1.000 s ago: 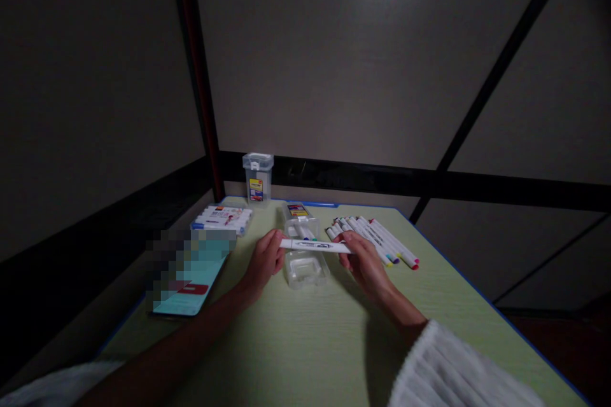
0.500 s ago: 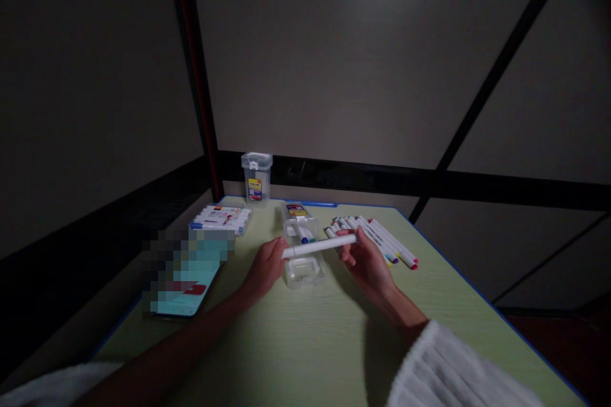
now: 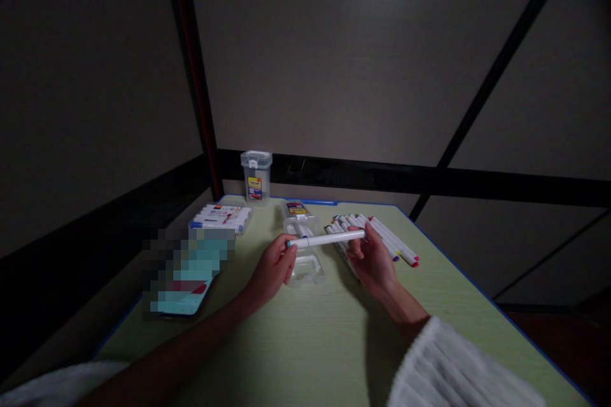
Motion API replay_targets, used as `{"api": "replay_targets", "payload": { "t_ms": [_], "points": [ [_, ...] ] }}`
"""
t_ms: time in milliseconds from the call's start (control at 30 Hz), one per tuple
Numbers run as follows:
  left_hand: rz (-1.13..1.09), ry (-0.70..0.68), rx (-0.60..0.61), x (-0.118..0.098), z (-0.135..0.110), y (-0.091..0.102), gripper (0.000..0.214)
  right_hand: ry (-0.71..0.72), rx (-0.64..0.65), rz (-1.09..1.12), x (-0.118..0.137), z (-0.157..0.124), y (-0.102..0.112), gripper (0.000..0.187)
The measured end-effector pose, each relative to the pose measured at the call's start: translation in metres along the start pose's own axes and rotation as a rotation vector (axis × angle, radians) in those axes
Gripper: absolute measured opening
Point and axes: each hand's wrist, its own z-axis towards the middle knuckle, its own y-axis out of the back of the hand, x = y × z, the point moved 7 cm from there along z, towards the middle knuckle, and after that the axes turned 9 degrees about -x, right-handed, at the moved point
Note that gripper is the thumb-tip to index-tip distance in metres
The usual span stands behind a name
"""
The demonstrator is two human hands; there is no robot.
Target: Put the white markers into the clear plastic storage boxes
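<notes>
A white marker (image 3: 327,240) is held level above the green table (image 3: 310,343), and both hands are on it. My left hand (image 3: 273,269) pinches its left, blue-tipped end. My right hand (image 3: 373,259) grips its right end. Just below and behind the marker lies a clear plastic case (image 3: 304,248) on its side, open toward me, with a few markers inside. A row of several white markers (image 3: 386,238) with coloured caps lies to the right of my right hand.
A flat pack of markers (image 3: 220,217) lies at the back left. An upright clear box (image 3: 256,177) stands at the table's far edge. A blurred teal item (image 3: 184,280) rests at the left edge. Dark rails and a wall close off the back.
The marker has shifted a little to the right and its right end has risen. My right hand moved up toward the row of loose markers; my left hand stays on the left end.
</notes>
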Motion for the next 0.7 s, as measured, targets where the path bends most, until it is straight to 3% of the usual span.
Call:
{"api": "replay_targets", "payload": {
  "t_ms": [200,467,700],
  "points": [
    [0.018,-0.012,-0.002,0.008,0.003,0.001,0.012,-0.039,-0.065,-0.058,-0.006,0.002,0.006,0.033],
    [0.053,0.024,-0.002,0.010,0.004,0.001,0.023,-0.041,0.014,0.008,-0.001,-0.002,-0.003,0.026],
    [-0.004,0.130,-0.156,0.001,0.007,0.015,0.019,0.011,-0.013,0.044,0.006,-0.004,-0.003,0.019]
  ]
}}
